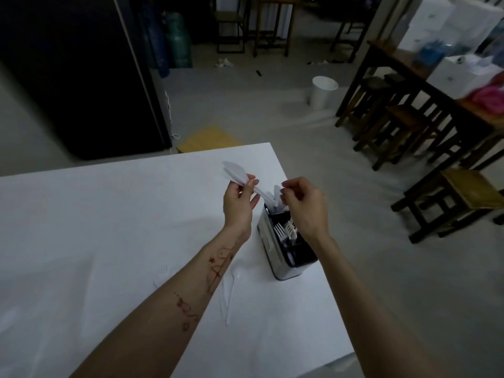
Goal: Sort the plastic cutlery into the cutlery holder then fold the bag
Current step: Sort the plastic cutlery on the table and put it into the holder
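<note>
My left hand (240, 203) pinches a small bunch of white plastic spoons (234, 171) by the handles, bowls pointing up and away, above the white table (109, 214). My right hand (302, 205) hovers over the cutlery holder (270, 241), fingers curled near the spoon handles; whether it grips one is unclear. The holder is silver with a black divided insert, standing near the table's right edge. White forks (286, 231) stand in its middle compartment and spoons (276, 196) in the far one. Loose white knives (227, 296) and a fork (163, 271) lie on the table below my left forearm.
The table's right edge runs close beside the holder. On the floor beyond are a white bin (323, 91), a yellow stool (207, 139) and dark wooden stools (458, 197) under a wooden table (409, 66) stacked with white boxes.
</note>
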